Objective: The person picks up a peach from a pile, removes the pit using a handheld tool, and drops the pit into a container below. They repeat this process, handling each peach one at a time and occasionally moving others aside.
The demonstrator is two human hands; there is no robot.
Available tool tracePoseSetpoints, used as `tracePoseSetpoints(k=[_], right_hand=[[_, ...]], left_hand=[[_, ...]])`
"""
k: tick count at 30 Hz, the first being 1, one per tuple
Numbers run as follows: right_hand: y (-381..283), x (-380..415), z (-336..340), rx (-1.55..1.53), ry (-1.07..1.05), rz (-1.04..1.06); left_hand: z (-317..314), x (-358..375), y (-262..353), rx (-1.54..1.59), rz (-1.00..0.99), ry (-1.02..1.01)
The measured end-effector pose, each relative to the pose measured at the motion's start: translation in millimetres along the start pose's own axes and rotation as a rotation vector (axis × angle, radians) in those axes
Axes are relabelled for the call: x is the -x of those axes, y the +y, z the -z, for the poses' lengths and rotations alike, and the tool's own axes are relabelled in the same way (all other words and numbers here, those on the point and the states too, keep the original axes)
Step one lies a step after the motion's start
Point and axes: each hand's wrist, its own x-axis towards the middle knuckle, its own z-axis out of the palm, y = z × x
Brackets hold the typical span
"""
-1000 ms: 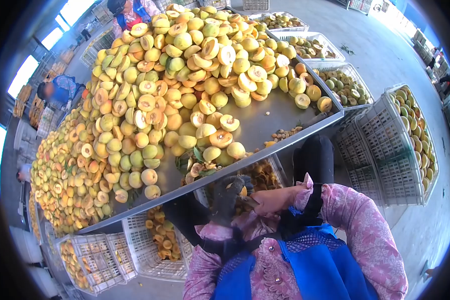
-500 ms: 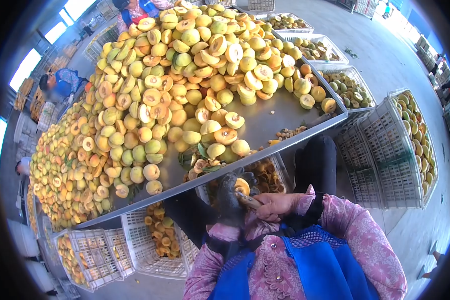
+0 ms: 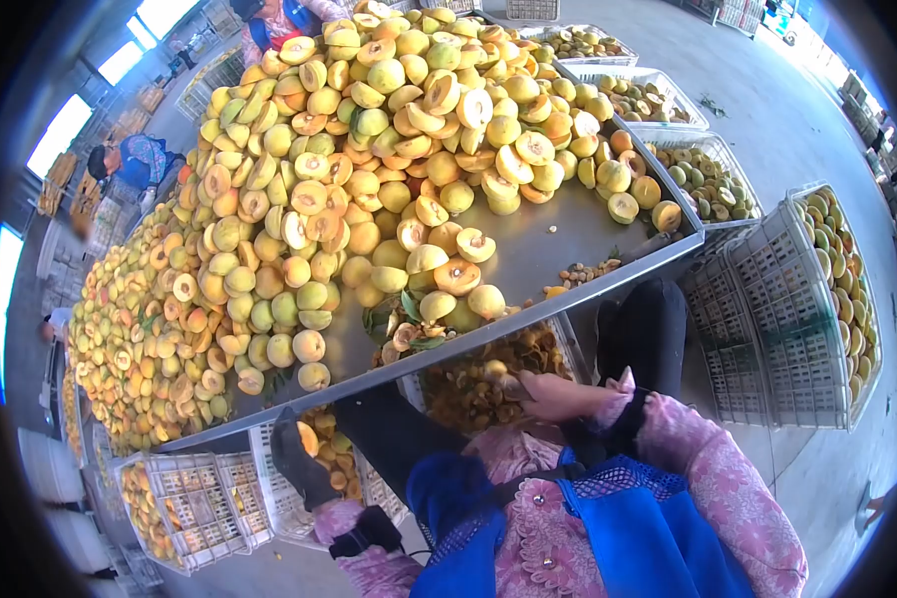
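A: Holding a peach half (image 3: 308, 439) in the gloved left hand (image 3: 299, 463), over the white crate (image 3: 279, 508) below the bench (image 3: 528, 249).
B: Right hand (image 3: 558, 396)?
A: Bare, clenched on a small tool by the pit crate (image 3: 488, 384); tip is hidden.
B: Progress?
A: Judging early: big peach pile (image 3: 369, 159) is waiting, crates partly filled.

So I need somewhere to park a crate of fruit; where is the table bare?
A bare strip of the steel table runs along its near edge, between the peach pile and the small heap of pits. Left of that, peaches crowd to the edge.
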Motion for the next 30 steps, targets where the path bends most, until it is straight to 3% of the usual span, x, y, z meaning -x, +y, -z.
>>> tracePoseSetpoints(k=[1,2,4,5,6,7,9,12,13,16,18,19,21,25,27,30], right_hand=[[53.6,-5.7,-22.5,0.161,-0.204,-0.021],[81.8,-10.1,-33.6,0.32,-0.399,-0.041],[70.7,-13.4,-22.0,0.347,-0.41,-0.112],[63.0,-10.7,-14.3,0.379,-0.447,-0.188],[46.4,-6.3,-6.9,0.363,-0.352,-0.236],[58.6,-5.0,-11.7,0.362,-0.354,-0.241],[88.0,-11.0,-21.4,0.531,-0.62,-0.17],[29.0,-1.7,7.8,0.306,-0.415,-0.318],[35.1,0.8,7.9,0.302,-0.406,-0.325],[40.1,10.9,11.7,0.371,-0.347,-0.169],[9.1,26.0,24.7,0.068,-0.056,-0.256],[10.4,27.9,25.6,0.065,-0.052,-0.261],[11.7,29.5,25.8,-0.072,-0.022,-0.131],[-22.3,34.7,41.5,-0.397,-0.086,-0.2],[-27.6,35.8,43.2,-0.884,-0.17,-0.175],[-30.2,41.6,42.7,-1.086,-0.179,-0.122]], left_hand=[[3.7,-3.5,-4.2,0.088,0.241,-0.036],[-0.1,-6.7,6.2,0.085,0.232,-0.039],[-22.4,-19.6,50.7,-0.284,-0.219,0.012],[-37.7,-25.0,75.3,-0.153,-0.232,-0.104],[-58.1,-29.9,100.5,-0.022,-0.237,-0.222],[-80.6,-34.4,118.7,0.027,-0.355,-0.365],[-124.3,-48.3,160.2,0.016,-0.634,-0.622],[-188.0,-54.4,199.0,-0.153,-1.018,-0.928],[-205.9,-54.0,203.2,-0.146,-1.027,-0.933],[-239.2,-54.1,221.0,-0.443,-1.041,-1.211],[-252.4,-54.5,222.6,-0.447,-0.979,-1.233],[-256.0,-54.7,223.1,-0.46,-0.908,-1.244],[-257.4,-53.4,222.2,-0.476,-0.917,-1.232],[-258.1,-49.7,229.4,-0.561,-0.891,-1.195],[-258.5,-50.9,230.7,-0.639,-0.864,-1.222],[-263.9,-48.8,207.1,-0.326,-0.822,-1.015]])
